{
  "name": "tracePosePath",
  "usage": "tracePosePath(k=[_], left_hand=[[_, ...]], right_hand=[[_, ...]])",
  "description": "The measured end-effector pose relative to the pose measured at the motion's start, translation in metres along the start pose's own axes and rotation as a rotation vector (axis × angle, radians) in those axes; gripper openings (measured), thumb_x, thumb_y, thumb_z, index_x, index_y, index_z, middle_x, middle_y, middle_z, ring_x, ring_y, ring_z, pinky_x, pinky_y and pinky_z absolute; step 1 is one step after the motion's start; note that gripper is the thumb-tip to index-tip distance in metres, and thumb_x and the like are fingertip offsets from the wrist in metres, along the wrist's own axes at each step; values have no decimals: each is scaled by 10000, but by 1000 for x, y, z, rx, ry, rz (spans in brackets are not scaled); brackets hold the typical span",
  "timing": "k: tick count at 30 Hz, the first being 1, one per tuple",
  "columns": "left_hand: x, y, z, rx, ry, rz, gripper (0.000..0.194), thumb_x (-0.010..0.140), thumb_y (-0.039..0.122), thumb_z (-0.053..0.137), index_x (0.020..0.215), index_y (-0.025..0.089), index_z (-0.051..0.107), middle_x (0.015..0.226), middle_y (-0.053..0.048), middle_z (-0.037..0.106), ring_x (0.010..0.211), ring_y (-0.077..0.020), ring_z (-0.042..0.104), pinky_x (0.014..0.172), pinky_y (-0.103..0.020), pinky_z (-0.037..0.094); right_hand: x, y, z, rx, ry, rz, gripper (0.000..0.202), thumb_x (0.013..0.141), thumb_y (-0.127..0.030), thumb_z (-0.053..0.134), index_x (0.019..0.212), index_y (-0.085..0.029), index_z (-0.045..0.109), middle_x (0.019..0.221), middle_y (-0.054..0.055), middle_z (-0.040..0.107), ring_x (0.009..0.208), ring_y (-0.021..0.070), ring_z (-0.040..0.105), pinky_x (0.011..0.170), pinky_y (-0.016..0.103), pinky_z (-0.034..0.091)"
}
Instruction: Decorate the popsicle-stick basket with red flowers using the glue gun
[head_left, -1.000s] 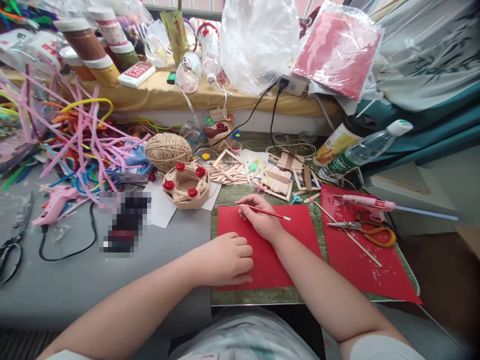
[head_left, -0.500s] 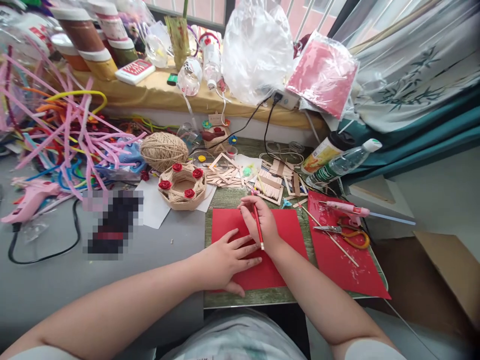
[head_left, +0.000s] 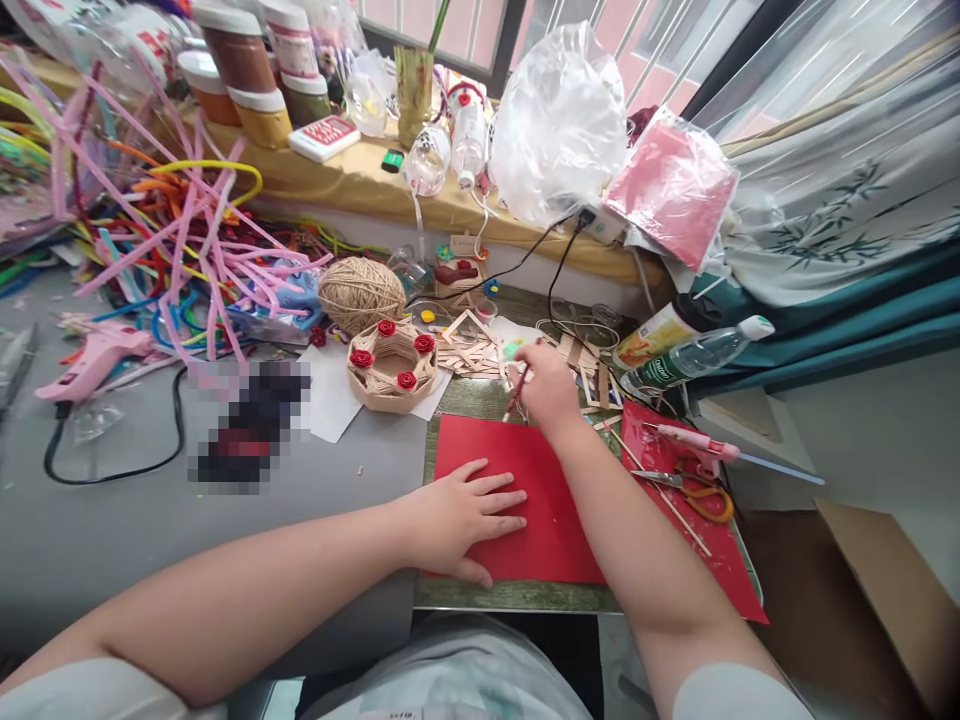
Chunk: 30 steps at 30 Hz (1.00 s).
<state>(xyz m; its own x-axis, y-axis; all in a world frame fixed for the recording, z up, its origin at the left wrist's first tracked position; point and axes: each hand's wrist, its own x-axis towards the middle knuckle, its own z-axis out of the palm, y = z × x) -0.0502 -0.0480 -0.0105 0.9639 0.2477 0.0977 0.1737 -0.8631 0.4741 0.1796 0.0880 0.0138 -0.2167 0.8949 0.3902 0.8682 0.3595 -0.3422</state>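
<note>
A red sheet of paper (head_left: 555, 520) lies on the green tabletop in front of me. My left hand (head_left: 457, 522) rests flat on its left part, fingers spread and nothing held. Over the sheet's far edge, my right hand (head_left: 549, 392) is closed on a red pencil (head_left: 517, 396), whose lower end is near that edge. Beyond my right hand are loose craft sticks (head_left: 474, 350). A twine-wrapped basket (head_left: 394, 395) with red roses stands to the left of them, beside a ball of twine (head_left: 361, 292).
To the right, scissors (head_left: 701, 492), a pink glue gun (head_left: 694, 440) and a thin stick lie on another red sheet (head_left: 720, 560). A plastic bottle (head_left: 697, 355) stands behind. Pipe cleaners (head_left: 202, 240) and another pink glue gun (head_left: 101, 362) are at left.
My right hand has moved away from me, from the middle of the red sheet to its far edge, and the pencil has tilted. My left hand stays flat. The camera view has shifted slightly.
</note>
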Motion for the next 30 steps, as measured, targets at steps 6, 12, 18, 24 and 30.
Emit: tracePosePath(k=[6, 12, 18, 24, 30], left_hand=[[2, -2, 6, -1, 42, -3, 642, 1035, 578, 527, 1587, 252, 501, 1687, -99, 433, 1601, -352, 340, 1314, -632, 197], [2, -2, 7, -8, 66, -1, 612, 1037, 541, 544, 1583, 267, 511, 1673, -91, 457, 1594, -344, 358, 1316, -624, 212], [2, 0, 2, -7, 32, -11, 605, 1038, 519, 547, 1578, 248, 516, 1679, -95, 445, 1593, -349, 358, 1314, -629, 222], [0, 1, -3, -26, 39, -13, 609, 1042, 537, 530, 1580, 250, 518, 1670, -96, 462, 1588, -350, 368, 1305, -639, 244], [0, 0, -1, -20, 43, -8, 599, 1033, 531, 557, 1558, 242, 544, 1659, -96, 478, 1582, -339, 382, 1313, -608, 248]], right_hand=[[-14, 43, -18, 5, -57, 273, 59, 872, -280, 677, 886, -228, 701, 852, 53, 732, 747, 223, 615, 688, 320, 420], [1, 40, -4, -16, -115, 206, 108, 827, -227, 706, 933, -222, 722, 915, 56, 748, 801, 227, 634, 712, 319, 428], [16, 15, 8, -35, -157, 107, 100, 853, -278, 753, 916, -219, 703, 886, 65, 730, 823, 244, 622, 748, 334, 430], [13, -3, 24, -59, -182, 69, 60, 872, -183, 690, 925, -210, 700, 925, 104, 742, 918, 286, 629, 799, 361, 443], [9, -2, 10, -32, -141, 110, 292, 793, -7, 526, 951, -194, 685, 913, 100, 735, 874, 270, 641, 762, 351, 442]])
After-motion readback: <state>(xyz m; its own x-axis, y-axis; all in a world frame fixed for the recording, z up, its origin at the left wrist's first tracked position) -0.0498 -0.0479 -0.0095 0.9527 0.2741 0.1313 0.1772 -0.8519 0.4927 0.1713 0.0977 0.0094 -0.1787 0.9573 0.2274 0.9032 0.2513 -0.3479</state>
